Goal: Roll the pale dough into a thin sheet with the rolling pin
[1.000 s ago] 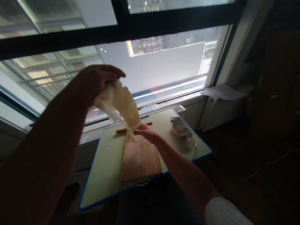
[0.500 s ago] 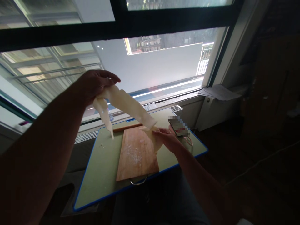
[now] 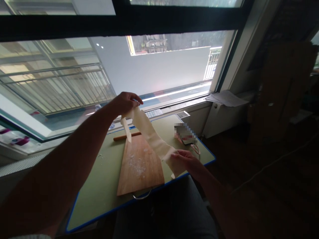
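Dough strip (image 3: 151, 133) spans left hand (image 3: 127, 103) to right hand (image 3: 187, 160).

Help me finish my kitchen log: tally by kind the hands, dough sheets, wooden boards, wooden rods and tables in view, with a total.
Hands: 2 (left hand, right hand)
Dough sheet: 1, apparently one continuous piece
Wooden board: 1
Wooden rod: 1
Table: 1
Total: 6
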{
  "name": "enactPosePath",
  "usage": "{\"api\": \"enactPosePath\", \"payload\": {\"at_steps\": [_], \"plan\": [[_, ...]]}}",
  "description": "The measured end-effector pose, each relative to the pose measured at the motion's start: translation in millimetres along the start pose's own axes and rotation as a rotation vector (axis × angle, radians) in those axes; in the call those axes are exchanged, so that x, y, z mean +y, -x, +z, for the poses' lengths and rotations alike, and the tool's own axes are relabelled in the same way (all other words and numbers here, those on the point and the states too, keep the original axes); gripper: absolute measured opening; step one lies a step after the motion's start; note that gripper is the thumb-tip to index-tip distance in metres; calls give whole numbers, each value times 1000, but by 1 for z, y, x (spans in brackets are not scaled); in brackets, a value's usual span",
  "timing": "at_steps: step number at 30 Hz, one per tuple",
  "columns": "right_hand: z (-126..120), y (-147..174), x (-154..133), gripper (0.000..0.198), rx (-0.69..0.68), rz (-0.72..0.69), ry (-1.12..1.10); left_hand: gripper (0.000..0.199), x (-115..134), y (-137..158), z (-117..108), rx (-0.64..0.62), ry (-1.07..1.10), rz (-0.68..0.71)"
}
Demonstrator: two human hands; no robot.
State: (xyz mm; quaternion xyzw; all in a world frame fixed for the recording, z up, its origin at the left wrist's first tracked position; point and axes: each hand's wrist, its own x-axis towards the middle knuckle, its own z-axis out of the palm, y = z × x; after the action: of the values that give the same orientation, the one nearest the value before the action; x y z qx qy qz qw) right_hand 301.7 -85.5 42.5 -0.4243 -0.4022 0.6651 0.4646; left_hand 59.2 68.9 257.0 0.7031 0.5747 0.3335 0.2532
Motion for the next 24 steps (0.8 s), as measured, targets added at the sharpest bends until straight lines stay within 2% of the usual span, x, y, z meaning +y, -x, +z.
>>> {"api": "enactPosePath", "payload": {"at_steps": [4,7,11,15,17,21,24], "plan": [[8,4,-18,50,-7,-95,13,14,-10,-5,7,5,44,3],[14,11,-38,37,-22,-243,38,19,-17,2,8,49,145,51],[19,22,-61,24,13,-443,-8,19,-23,8,31,-9,208,13],[22,32,-67,22,-13,-449,-15,12,-29,-4,67,-100,241,-25],[24,33,-63,19,-7,-448,-8,10,-30,-12,78,-112,269,-32],[27,23,-60,9,30,-445,-60,12,-38,-14,81,-69,393,-34],[28,16,-76,12,62,-453,-106,18,-59,3,71,8,591,39]]}}
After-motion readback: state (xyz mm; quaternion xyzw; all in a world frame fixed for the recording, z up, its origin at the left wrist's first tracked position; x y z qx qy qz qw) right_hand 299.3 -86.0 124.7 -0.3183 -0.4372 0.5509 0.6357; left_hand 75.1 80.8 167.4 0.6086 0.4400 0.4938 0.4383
